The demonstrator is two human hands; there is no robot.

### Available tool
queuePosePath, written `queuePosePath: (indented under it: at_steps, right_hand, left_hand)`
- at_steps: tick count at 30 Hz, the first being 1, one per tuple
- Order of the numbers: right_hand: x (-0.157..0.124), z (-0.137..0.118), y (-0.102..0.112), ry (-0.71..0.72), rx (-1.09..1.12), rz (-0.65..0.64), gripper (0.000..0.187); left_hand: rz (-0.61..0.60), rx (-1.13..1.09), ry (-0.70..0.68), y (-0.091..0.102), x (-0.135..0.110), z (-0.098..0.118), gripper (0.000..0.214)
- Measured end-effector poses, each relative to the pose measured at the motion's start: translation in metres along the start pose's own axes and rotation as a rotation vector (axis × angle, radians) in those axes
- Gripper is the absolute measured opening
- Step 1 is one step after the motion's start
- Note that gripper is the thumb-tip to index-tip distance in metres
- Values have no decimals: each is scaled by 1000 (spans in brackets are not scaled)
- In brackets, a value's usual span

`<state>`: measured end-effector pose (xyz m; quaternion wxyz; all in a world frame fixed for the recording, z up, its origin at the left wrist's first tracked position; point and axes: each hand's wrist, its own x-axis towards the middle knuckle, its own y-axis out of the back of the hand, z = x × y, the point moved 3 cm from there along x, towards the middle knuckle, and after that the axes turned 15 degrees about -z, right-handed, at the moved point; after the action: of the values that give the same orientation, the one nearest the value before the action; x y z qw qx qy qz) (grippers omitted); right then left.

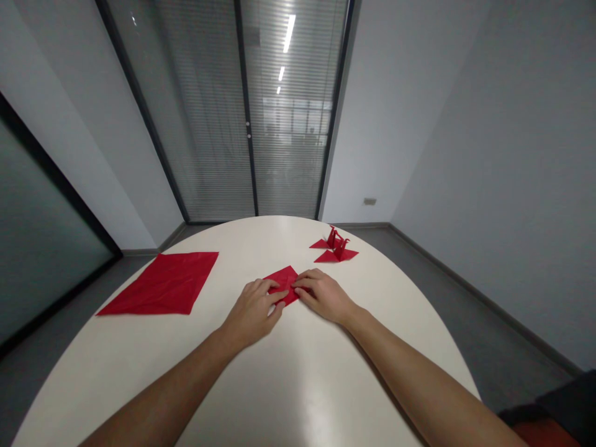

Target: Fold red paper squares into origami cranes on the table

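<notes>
A folded piece of red paper (pixel 285 277) lies on the table between my two hands, in a diamond shape with one corner pointing away from me. My left hand (pixel 255 309) rests over its left side, fingers stretched out and apart on the paper, thumb near the lower edge. At the right corner, the bent fingers and thumb of my right hand (pixel 325 294) close on the paper. Part of the sheet is hidden under the fingers of both hands.
A large red sheet (pixel 162 284) lies flat at the left of the round white table (pixel 261 239). Beyond my right hand stand two folded red paper cranes, a nearer crane (pixel 339 251) and a farther crane (pixel 331 238). Glass panels with blinds (pixel 209 124) rise behind the table.
</notes>
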<state>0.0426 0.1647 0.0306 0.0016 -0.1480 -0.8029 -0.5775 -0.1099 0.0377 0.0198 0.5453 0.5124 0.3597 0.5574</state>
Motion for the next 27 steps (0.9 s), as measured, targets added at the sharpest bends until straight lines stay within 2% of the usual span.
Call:
queuePosePath:
  at_steps: [7,13,21,27]
  right_hand:
    - [0,2,-2,-52,4,-13,27]
    - [0,-4,-1,-51,-7,-25,33]
    - [-2,-9,-5,-82,-21,-63,58]
    - [-3,-8,-6,-68,-8,-59,50]
  left_hand:
    - [-50,-68,-82,5,2,3,37]
    - [-61,-126,-115,-3,0,-2,46]
    - [-64,-97,-111,-7,3,-5,43]
    - [-44,-100,-85,-3,2,-3,35]
